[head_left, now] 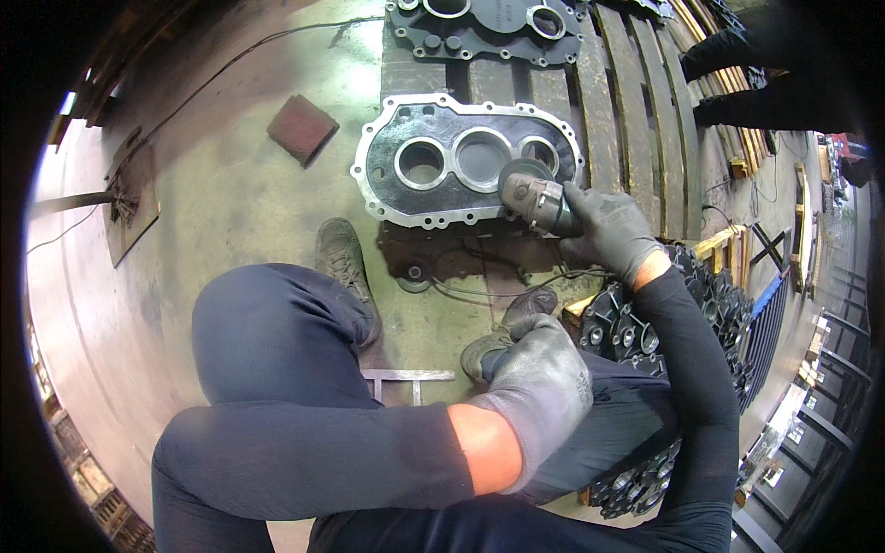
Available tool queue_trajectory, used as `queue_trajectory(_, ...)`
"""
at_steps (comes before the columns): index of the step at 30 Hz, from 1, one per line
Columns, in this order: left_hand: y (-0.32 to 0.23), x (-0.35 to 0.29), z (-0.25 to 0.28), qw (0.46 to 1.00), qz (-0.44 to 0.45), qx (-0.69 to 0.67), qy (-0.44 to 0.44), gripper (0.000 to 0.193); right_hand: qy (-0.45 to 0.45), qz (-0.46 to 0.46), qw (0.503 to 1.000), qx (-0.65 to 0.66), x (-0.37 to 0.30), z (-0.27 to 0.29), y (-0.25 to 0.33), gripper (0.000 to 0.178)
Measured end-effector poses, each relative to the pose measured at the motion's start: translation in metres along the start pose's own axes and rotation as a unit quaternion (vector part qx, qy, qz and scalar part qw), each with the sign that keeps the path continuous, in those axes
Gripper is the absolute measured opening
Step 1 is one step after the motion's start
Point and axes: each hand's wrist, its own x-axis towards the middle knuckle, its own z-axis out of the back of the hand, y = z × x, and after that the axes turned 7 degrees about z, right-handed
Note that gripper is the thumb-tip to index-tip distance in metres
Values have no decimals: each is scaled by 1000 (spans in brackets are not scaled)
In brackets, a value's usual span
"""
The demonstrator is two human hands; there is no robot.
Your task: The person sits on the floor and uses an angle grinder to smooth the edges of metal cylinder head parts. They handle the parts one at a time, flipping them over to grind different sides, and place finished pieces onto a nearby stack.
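Observation:
My right hand [608, 230], in a grey glove, grips an angle grinder [546, 205] by its body. The grinder's disc [529, 170] is over the right-hand bore of a black cast housing cover [424, 199] with a bright machined rim; whether it touches the metal I cannot tell. Three large round openings run across the cover, which lies at the near edge of a wooden pallet. My left hand [544, 378], gloved too, is closed in a fist by my right knee, with its fingers mostly hidden and nothing showing in it.
Another black casting [493, 32] lies farther back on the pallet [608, 111]. A reddish block [302, 131] is on the floor at left. A cord [479, 293] trails below the cover. Stacked black castings [627, 323] stand at my right; another person's dark-clothed legs [756, 83] are beyond the pallet.

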Motion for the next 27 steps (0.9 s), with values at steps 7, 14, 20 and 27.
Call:
queue_trajectory(7, 0, 3, -6, 1000, 12, -3, -24, 17, -71, -20, 997, 15, -6, -3, -18, 65)
queue_trajectory(14, -1, 13, -8, 1000, 11, -10, 2, 18, 4, -76, 997, 34, -5, 3, -25, 71)
queue_trajectory(20, -2, 14, -5, 1000, 15, 8, 7, 16, -24, -65, 996, 50, -8, 0, -24, 69)
queue_trajectory(27, -3, 15, -3, 1000, 9, 21, 0, 15, -48, -45, 997, 39, -8, -1, -27, 55)
